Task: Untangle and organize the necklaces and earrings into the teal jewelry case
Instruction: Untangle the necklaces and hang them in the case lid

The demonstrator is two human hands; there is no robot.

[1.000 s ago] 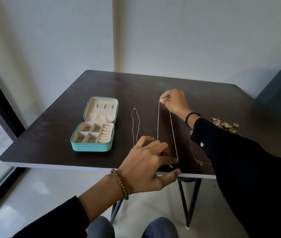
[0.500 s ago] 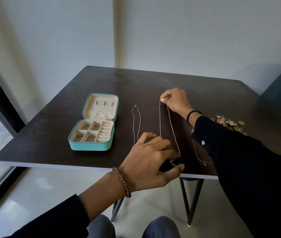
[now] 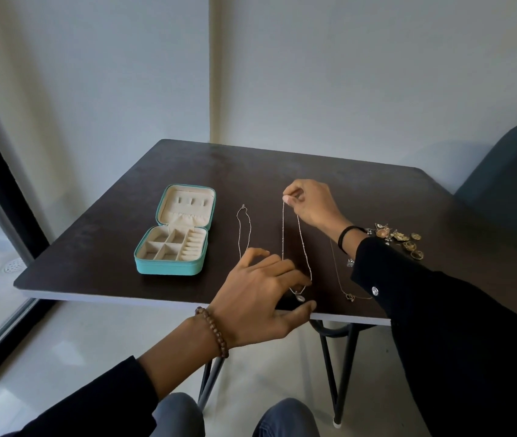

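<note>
Three necklaces run from the far side toward the near edge of the worktop (image 3: 109, 247), long axes roughly square to that edge. The middle one, a beaded chain (image 3: 283, 234), is a long narrow loop. Its far end is pinched in the grip of the right hand (image 3: 312, 205), thumb and forefinger closed on it, with the forearm reaching in from the right. Its pendant (image 3: 299, 298) lies at the near end, just short of the edge. The left hand (image 3: 257, 298) hovers there palm down, fingers spread and loosely curved, its grip wide and holding nothing visible. The left chain (image 3: 239, 234) and right chain (image 3: 337, 272) lie flat. The case (image 3: 168, 266) sits open toward the left edge, its lid on the far side. The earrings (image 3: 399, 238) are heaped near the right edge.
</note>
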